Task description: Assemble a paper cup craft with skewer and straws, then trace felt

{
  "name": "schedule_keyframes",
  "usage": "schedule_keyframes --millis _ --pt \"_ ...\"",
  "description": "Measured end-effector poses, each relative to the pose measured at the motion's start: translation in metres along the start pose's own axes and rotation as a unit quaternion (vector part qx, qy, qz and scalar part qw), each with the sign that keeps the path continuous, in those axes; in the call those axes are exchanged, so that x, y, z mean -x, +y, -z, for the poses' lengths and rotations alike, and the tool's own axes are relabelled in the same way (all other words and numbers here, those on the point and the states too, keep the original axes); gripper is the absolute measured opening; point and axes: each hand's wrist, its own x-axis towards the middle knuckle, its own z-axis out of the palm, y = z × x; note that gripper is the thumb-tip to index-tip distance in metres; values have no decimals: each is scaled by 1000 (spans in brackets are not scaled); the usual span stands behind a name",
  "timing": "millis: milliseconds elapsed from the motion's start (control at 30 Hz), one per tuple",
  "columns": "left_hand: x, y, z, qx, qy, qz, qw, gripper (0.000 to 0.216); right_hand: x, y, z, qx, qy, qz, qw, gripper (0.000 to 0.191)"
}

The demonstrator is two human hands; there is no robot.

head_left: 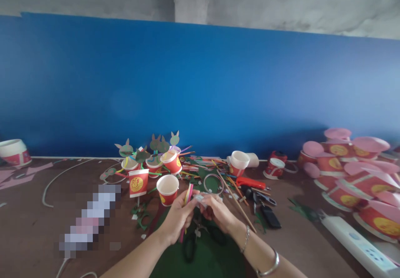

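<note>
My left hand point(182, 213) is closed on thin pink and yellow straws point(189, 192). Between the fingertips of both hands is a small whitish, shiny piece point(199, 199), too blurred to name. My right hand point(218, 212) pinches at this piece from the other side, its fingers bent together. Black-handled scissors point(189, 248) lie beneath the hands on dark green paper point(200, 261). Just beyond my left hand stands a red and white paper cup point(168, 190). A roll of tape point(213, 184) rests behind my right hand.
Decorated cups with green animal heads point(126, 150) stand at the back left. Loose straws and paper scraps cover the middle. A red tool point(251, 182) and a black key fob point(270, 216) lie right, near a white power strip point(356, 244) and stacked pink-topped cups point(346, 178).
</note>
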Motion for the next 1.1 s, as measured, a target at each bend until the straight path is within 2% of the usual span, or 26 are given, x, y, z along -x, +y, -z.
schedule_keyframes --millis 133,333,600,800,933,1100 --pt "-1 -1 1 0 -7 0 1000 47 0 1 0 -2 2 2 1000 24" --pt "-2 -2 5 40 -18 -1 999 43 2 -3 0 -40 -41 23 998 23" --pt "-1 0 4 28 -21 -6 999 43 2 -5 0 -29 -30 0 999 21" --pt "2 1 0 -2 -21 2 1000 58 0 1 0 -7 2 -2 1000 20" --pt "3 2 -2 -12 -38 -1 999 49 1 1 0 -5 -6 -8 1000 20" --pt "0 0 2 32 -45 -3 998 42 2 -1 -1 -38 -33 -12 999 20"
